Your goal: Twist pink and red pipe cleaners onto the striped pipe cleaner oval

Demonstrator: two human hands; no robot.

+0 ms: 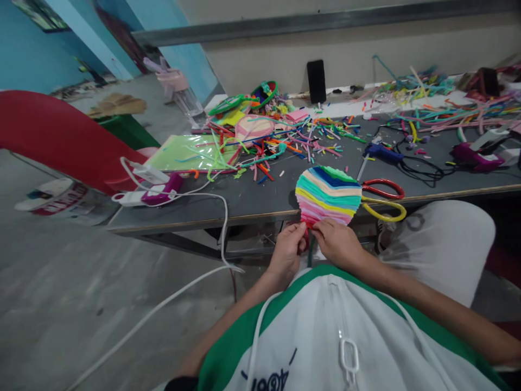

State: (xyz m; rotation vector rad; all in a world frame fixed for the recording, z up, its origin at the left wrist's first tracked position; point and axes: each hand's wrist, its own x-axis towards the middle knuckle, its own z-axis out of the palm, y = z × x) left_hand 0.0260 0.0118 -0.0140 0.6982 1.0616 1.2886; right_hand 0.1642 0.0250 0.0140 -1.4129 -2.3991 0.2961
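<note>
"What surrounds the work?"

"On the worktop (pixel 256 201), a heap of cut fuzzy stems (pixel 321 145) lies scattered across the middle. A green packet (pixel 191 153) is left of it. A purple power strip (pixel 165 191) lies near the front-left corner, its white cable (pixel 223 217) running over the front edge. A dark phone (pixel 316 81) stands upright at the back edge; a blue glue gun (pixel 382 153) lies right of the heap."

"Anything close in?"

"Scissors (pixel 385 218) with one red and one yellow handle, at the front edge just right of the work. The disc hides their blades."

"Where is the workpiece?"

"The striped disc (pixel 329 195) overlaps the front edge in view, directly beyond both hands. Whether it touches the worktop, I cannot tell."

"And the grip?"

"Left hand (pixel 290 247): thumb and fingers pressed together, pinching a red strip (pixel 310 223) at the disc's near edge. Right hand (pixel 336 241): thumb and forefinger pinch the same strip, just beside the left. The fingers partly hide the contact."
</note>
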